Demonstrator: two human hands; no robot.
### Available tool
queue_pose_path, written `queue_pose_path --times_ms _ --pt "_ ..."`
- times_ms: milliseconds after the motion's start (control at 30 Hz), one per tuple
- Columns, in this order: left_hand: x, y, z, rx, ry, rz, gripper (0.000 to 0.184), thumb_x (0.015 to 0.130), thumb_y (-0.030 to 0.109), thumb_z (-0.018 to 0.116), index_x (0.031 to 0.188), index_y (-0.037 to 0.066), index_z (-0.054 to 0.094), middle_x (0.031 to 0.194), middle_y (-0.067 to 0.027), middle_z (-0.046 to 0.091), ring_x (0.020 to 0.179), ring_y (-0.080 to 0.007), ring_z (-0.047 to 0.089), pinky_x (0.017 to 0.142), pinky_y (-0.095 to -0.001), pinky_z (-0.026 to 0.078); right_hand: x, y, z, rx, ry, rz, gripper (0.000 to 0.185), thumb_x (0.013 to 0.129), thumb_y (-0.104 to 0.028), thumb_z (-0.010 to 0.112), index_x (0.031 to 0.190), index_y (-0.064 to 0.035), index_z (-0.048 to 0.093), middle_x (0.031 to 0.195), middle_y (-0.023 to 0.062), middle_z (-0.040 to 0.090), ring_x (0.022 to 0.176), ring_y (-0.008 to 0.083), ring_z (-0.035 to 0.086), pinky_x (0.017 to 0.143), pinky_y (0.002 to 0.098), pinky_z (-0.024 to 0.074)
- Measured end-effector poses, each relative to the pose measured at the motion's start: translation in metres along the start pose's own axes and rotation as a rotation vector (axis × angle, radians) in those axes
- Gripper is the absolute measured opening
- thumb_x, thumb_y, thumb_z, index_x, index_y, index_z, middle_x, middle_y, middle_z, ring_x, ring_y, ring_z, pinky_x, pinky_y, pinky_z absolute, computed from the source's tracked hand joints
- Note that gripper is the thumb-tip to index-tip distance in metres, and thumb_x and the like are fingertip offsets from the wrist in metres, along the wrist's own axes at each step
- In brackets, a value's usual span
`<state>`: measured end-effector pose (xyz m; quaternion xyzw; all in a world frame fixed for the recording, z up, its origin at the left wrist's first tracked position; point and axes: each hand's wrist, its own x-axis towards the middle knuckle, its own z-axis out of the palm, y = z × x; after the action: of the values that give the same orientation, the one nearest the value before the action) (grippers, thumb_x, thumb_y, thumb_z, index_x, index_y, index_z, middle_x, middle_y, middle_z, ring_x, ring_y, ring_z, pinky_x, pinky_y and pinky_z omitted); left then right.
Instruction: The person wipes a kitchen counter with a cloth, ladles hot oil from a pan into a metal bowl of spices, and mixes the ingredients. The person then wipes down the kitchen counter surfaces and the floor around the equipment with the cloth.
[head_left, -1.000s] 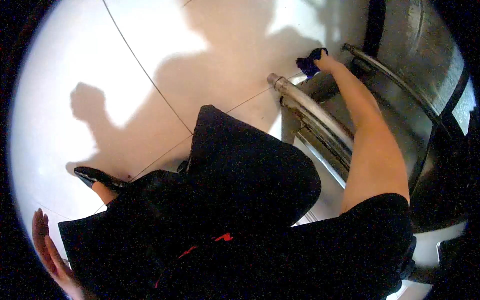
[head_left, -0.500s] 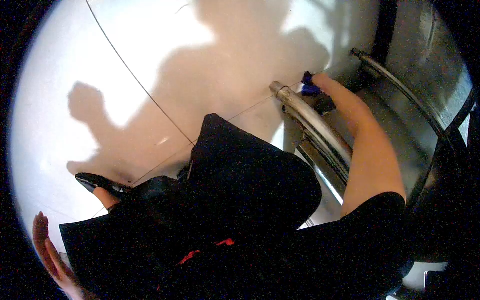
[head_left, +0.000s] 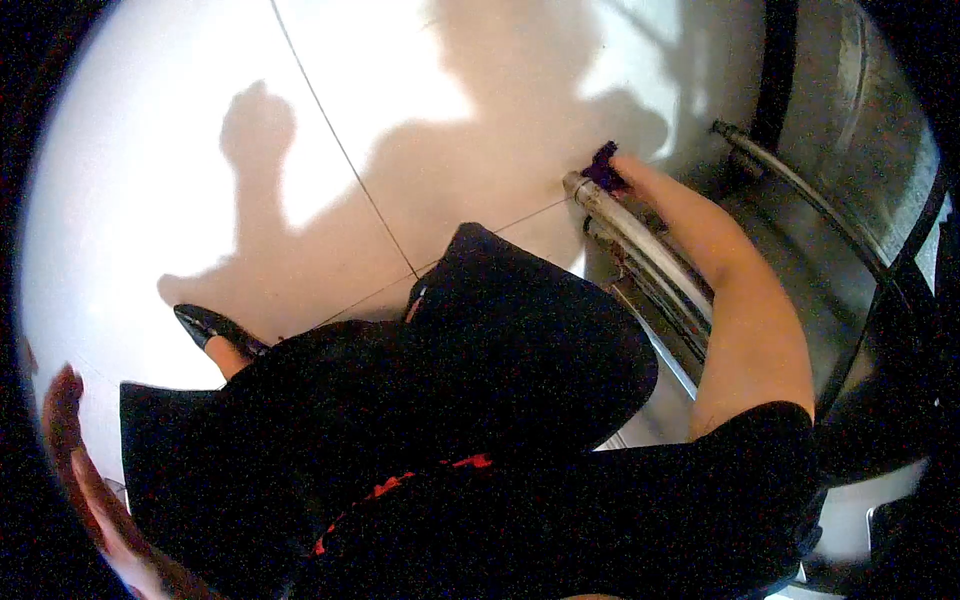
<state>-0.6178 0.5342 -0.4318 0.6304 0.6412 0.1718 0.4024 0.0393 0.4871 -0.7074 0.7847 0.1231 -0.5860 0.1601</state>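
My right hand (head_left: 624,176) is closed on a dark purple cloth (head_left: 602,168), beside the upper end of a thick metal tube (head_left: 640,237). Its fingers are partly hidden by the cloth. At the lower left edge of the view my left hand (head_left: 85,465) is raised with its fingers stretched out, holding nothing. A thinner metal tube (head_left: 800,185) curves down to the right of my right arm.
Pale floor (head_left: 340,230) with dark joint lines and my shadow spreads across the upper left. My dark shoe (head_left: 205,327) stands at the left. Shiny metal panels (head_left: 860,110) and a dark vertical strip (head_left: 778,70) are at the right.
My right hand has moved down with the cloth, closer to the thick tube's end. The view has shifted a little, and my left hand shows slightly higher and further left.
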Motion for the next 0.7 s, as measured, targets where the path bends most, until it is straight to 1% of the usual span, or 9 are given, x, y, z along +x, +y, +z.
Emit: queue_pose_path --times_ms 100,200,333,367,400,467,500,600,700 --pt "-0.01 -0.009 -0.014 0.126 0.034 -0.116 0.04 0.091 0.024 0.039 0.118 -0.006 0.044 0.117 -0.0198 0.049 0.11 -0.029 0.046 0.096 -0.0387 0.032 0.015 -0.049 0.007 -0.415 0.351 -0.464 0.015 0.079 -0.018 0.049 0.077 -0.006 0.058 0.066 0.0043 0.055 0.053 0.0175 0.052 0.048 0.0313 0.0455" --pt "-0.011 -0.002 -0.03 0.113 0.031 -0.101 0.035 0.086 0.012 0.044 0.116 -0.003 0.048 0.118 -0.0171 0.05 0.112 -0.0272 0.046 0.098 -0.0386 0.032 -0.06 -0.13 0.052 0.048 0.071 -0.557 0.026 0.083 -0.022 0.043 0.09 -0.0014 0.057 0.081 0.009 0.058 0.072 0.023 0.057 0.067 0.0369 0.0469" --pt "-0.01 0.03 -0.033 0.309 -0.111 0.229 0.039 0.073 0.0 0.053 0.111 -0.003 0.049 0.114 -0.0181 0.052 0.109 -0.0285 0.048 0.096 -0.0355 0.035 -0.144 -0.215 0.125 0.698 -0.495 -0.604 0.045 0.086 -0.031 0.036 0.108 0.0053 0.052 0.107 0.0197 0.056 0.096 0.0326 0.057 0.083 0.0468 0.0465" --pt "-0.007 0.027 -0.032 0.287 -0.132 0.286 0.039 0.071 0.001 0.054 0.11 -0.002 0.05 0.111 -0.0189 0.052 0.106 -0.0308 0.049 0.095 -0.0369 0.036 -0.169 -0.228 0.154 0.395 -0.365 -0.835 0.051 0.086 -0.034 0.033 0.113 0.0064 0.048 0.114 0.0217 0.051 0.103 0.0362 0.051 0.088 0.0514 0.041" --pt "-0.002 0.023 -0.031 0.264 -0.162 0.345 0.04 0.069 0.002 0.055 0.108 -0.002 0.05 0.108 -0.0198 0.052 0.103 -0.0331 0.05 0.093 -0.0384 0.037 -0.189 -0.236 0.169 0.488 -0.494 -0.89 0.051 0.086 -0.035 0.034 0.113 0.0063 0.047 0.115 0.0219 0.051 0.103 0.0363 0.052 0.089 0.0514 0.0404" --pt "0.008 0.016 -0.03 0.279 -0.42 0.275 0.04 0.069 0.006 0.058 0.107 0.0 0.05 0.102 -0.0185 0.053 0.097 -0.0341 0.051 0.088 -0.0409 0.04 -0.229 -0.241 0.204 1.037 -1.126 -0.656 0.052 0.086 -0.036 0.034 0.113 0.0062 0.046 0.115 0.0222 0.05 0.102 0.0366 0.052 0.092 0.0514 0.039" --pt "-0.012 0.062 0.034 0.396 -0.447 0.311 0.04 0.069 0.008 0.059 0.107 0.0 0.05 0.1 -0.018 0.054 0.095 -0.0337 0.051 0.086 -0.0411 0.041 -0.237 -0.211 0.193 1.131 -1.296 -0.615 0.052 0.086 -0.037 0.034 0.113 0.0062 0.046 0.116 0.0224 0.05 0.101 0.0368 0.053 0.093 0.0515 0.0383" --pt "-0.039 0.036 0.038 0.464 -0.477 0.323 0.018 0.076 0.013 0.049 0.091 0.004 0.055 0.09 -0.0149 0.056 0.089 -0.0308 0.054 0.08 -0.0411 0.041 -0.296 -0.203 0.227 1.075 -1.19 -0.609 0.036 0.088 -0.029 0.035 0.097 -0.0013 0.055 0.095 0.0155 0.059 0.087 0.0287 0.058 0.085 0.0436 0.0456" --pt "-0.009 0.046 0.107 0.506 -0.672 0.047 0.029 0.084 0.023 0.045 0.103 0.004 0.053 0.098 -0.0186 0.056 0.094 -0.0312 0.053 0.083 -0.0419 0.04 -0.357 -0.152 0.231 1.088 -1.23 -0.636 0.035 0.086 -0.032 0.04 0.091 -0.0026 0.058 0.09 0.0136 0.061 0.083 0.0248 0.059 0.083 0.0392 0.046"
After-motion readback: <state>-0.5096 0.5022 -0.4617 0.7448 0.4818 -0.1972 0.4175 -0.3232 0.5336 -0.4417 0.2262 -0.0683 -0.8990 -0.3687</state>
